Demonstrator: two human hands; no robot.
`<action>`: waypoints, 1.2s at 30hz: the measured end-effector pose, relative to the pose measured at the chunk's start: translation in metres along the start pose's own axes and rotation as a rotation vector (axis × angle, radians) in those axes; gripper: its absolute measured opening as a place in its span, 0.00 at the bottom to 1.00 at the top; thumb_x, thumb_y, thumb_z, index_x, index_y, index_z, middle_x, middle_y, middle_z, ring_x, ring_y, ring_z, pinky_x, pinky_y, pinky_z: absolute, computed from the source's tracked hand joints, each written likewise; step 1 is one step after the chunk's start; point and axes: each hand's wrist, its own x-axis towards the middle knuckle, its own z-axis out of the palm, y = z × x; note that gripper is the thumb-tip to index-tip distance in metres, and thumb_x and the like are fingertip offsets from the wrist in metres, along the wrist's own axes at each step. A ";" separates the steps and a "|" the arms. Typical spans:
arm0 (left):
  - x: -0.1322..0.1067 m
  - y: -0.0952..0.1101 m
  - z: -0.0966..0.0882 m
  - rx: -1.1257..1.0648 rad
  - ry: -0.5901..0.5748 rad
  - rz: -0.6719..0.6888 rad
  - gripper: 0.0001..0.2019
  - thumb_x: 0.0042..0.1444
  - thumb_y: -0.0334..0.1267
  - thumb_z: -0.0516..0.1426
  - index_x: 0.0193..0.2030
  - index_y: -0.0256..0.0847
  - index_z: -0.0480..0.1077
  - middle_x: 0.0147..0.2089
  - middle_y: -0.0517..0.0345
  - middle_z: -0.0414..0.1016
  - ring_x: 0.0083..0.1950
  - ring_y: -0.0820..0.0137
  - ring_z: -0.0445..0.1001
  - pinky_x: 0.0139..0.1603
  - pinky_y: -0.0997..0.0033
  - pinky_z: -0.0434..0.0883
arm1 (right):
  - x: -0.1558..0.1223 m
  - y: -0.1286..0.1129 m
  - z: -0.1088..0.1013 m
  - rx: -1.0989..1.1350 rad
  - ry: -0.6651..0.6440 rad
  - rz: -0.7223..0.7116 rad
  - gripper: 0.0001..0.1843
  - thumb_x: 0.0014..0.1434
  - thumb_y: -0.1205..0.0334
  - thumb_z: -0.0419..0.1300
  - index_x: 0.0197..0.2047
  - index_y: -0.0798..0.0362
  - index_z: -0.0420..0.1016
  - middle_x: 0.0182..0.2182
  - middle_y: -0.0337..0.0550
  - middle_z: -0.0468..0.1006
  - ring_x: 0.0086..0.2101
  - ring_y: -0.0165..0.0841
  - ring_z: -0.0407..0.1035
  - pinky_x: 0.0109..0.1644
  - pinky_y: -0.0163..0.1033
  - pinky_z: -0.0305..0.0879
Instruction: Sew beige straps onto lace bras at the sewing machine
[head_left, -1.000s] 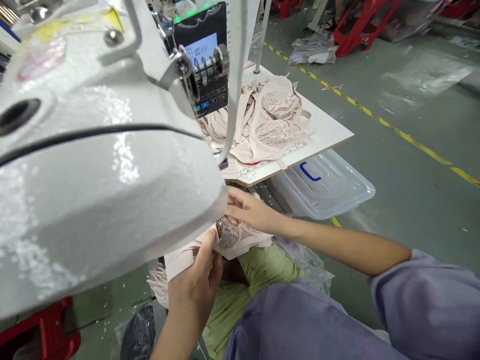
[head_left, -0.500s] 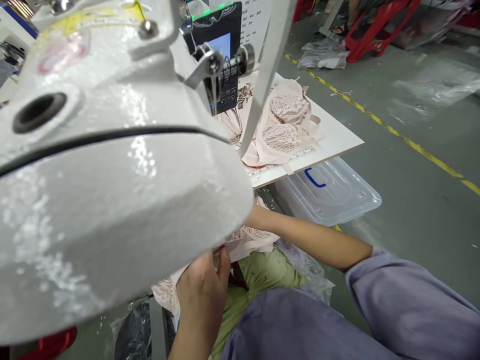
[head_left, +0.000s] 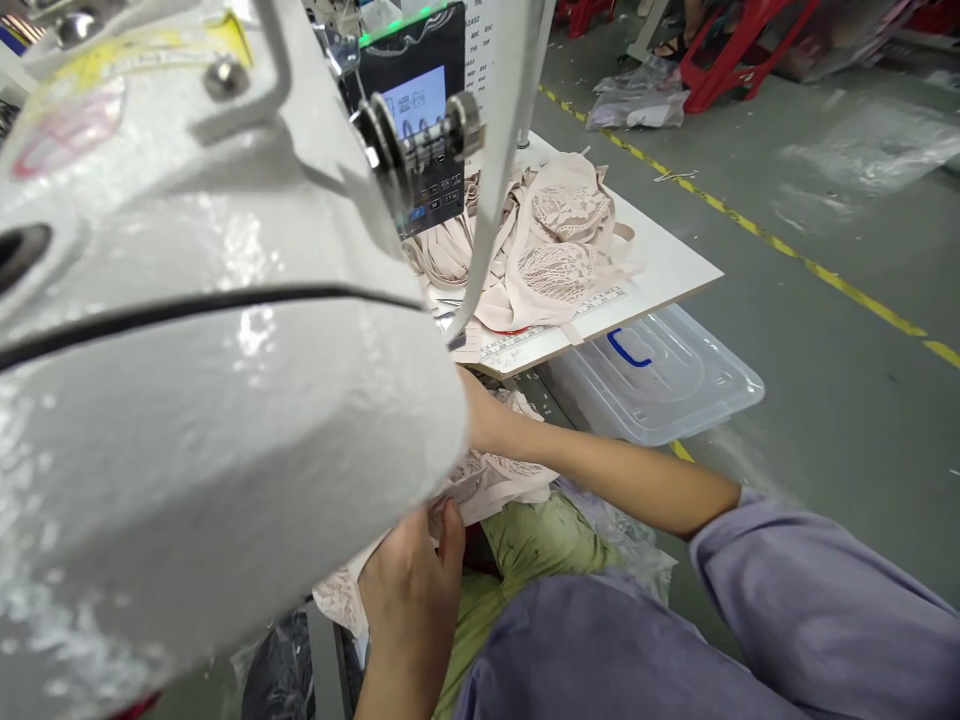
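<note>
A pale beige lace bra (head_left: 517,478) hangs over my lap, partly hidden under the white sewing machine head (head_left: 285,420). My left hand (head_left: 412,565) is closed on its edge, thumb on top, just below the machine head. More of the lace shows to the left of that hand. My right hand (head_left: 484,410) reaches in behind the machine head above the bra. Its fingers are hidden there, so I cannot see what they hold.
Another beige lace bra (head_left: 559,270) and bunched straps (head_left: 442,250) lie on the white table (head_left: 675,255), by a printed ruler. A control screen (head_left: 420,110) stands behind. Below the table is a clear plastic box lid (head_left: 675,380). A red stool (head_left: 727,60) stands farther off.
The machine head sits farther left in view as my head shifts, baring more of the table edge and straps. My left hand keeps its grip on the bra; my right forearm barely moves.
</note>
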 end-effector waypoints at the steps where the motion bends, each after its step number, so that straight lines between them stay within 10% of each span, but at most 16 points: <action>1: 0.000 0.001 0.000 -0.003 -0.016 -0.019 0.29 0.64 0.42 0.55 0.71 0.41 0.56 0.26 0.58 0.78 0.17 0.70 0.67 0.19 0.73 0.57 | 0.000 0.002 0.001 0.000 0.026 -0.008 0.11 0.57 0.68 0.56 0.45 0.52 0.70 0.46 0.47 0.72 0.46 0.40 0.68 0.50 0.44 0.67; 22: 0.001 -0.005 -0.004 -0.116 -0.067 -0.067 0.27 0.65 0.43 0.54 0.70 0.42 0.59 0.21 0.62 0.75 0.18 0.68 0.70 0.20 0.73 0.61 | -0.004 0.014 0.006 0.009 0.095 -0.131 0.10 0.63 0.61 0.57 0.47 0.52 0.71 0.43 0.45 0.72 0.39 0.35 0.67 0.44 0.40 0.65; 31: -0.018 -0.002 0.013 -0.134 0.107 -0.088 0.43 0.63 0.48 0.57 0.75 0.32 0.39 0.46 0.34 0.81 0.36 0.54 0.83 0.26 0.64 0.76 | -0.061 0.001 -0.005 0.292 0.150 0.177 0.18 0.64 0.50 0.59 0.52 0.52 0.67 0.47 0.46 0.73 0.40 0.33 0.69 0.43 0.37 0.66; 36: -0.049 0.033 0.024 -0.090 0.143 0.131 0.50 0.60 0.45 0.61 0.76 0.37 0.30 0.67 0.27 0.63 0.66 0.43 0.67 0.57 0.45 0.74 | -0.110 -0.013 -0.007 0.244 -0.018 0.215 0.20 0.61 0.44 0.62 0.43 0.53 0.71 0.39 0.44 0.75 0.41 0.36 0.68 0.45 0.39 0.64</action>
